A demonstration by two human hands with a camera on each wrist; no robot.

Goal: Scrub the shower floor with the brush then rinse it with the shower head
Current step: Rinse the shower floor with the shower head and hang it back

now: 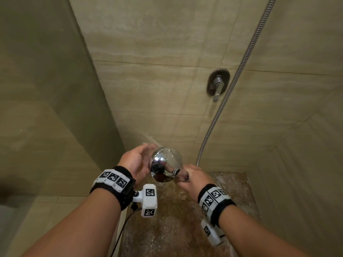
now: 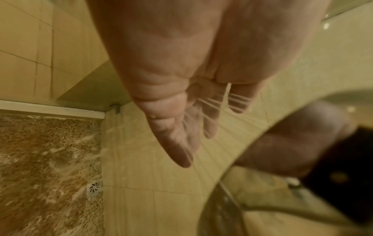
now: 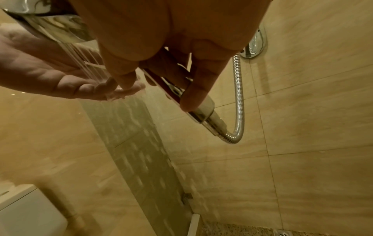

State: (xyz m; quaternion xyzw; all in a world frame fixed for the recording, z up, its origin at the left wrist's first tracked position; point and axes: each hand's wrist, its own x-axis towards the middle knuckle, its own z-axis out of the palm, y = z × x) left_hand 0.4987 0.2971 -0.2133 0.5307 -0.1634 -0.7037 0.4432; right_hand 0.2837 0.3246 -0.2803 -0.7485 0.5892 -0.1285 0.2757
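Right hand (image 1: 193, 179) wrapped around the handle of the chrome shower head (image 1: 166, 164), fingers curled tight on it, at 6 o'clock low in the head view. Head's round face turned toward 9 o'clock, thin water jets (image 2: 212, 103) streaming onto the left hand (image 1: 136, 161). Left hand spread flat, fingers straight and together, palm cupped under the spray just beside the head's rim, holding nothing. Metal hose (image 1: 239, 71) running from the handle up toward 1 o'clock, passing just beside the wall valve lever (image 1: 218, 85). Speckled shower floor (image 1: 167, 229) wet below both wrists, at 6 o'clock. Square floor drain (image 2: 95, 187) against the tiled wall (image 1: 157, 89), seen from the left wrist.
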